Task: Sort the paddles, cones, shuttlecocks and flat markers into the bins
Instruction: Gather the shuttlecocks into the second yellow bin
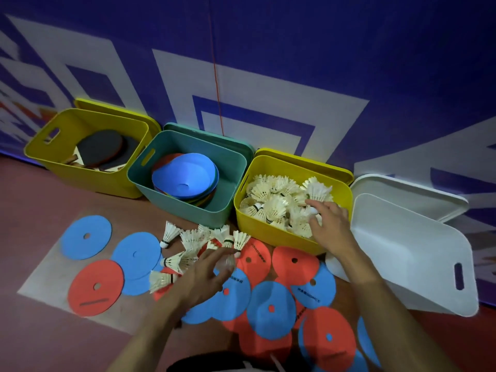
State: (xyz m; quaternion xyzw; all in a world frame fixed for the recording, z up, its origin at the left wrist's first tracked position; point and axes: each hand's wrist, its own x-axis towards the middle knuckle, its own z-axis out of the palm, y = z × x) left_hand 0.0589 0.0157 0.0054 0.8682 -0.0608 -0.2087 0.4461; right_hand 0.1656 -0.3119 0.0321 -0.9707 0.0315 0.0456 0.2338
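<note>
A blue wall [268,36] with white shapes is standing behind a row of four bins on a reddish floor [40,331]. The white bin [410,264], farthest right, is lying tipped toward the camera, its lid [402,191] leaning behind it. Beside it a yellow bin [268,237] is holding a heap of shuttlecocks [273,205]. A teal bin [188,205] in the middle is holding stacked cones [185,175], a blue one on top. At the far left another yellow bin [80,173] is holding paddles [99,146] with dark faces.

Flat markers [271,307], blue and red discs with small centre holes, are lying scattered and overlapping on the floor in front of the bins. A smaller cluster of loose shuttlecocks [193,240] is lying among them, just in front of the teal bin.

The right hand [330,221] is reaching over the near rim of the shuttlecock bin, fingers curled down among the feathers; whether it is gripping one cannot be told. The left hand [206,275] is hovering over the loose cluster with fingers loosely spread, its fingertips blurred, and it cannot be told whether it is holding anything.
</note>
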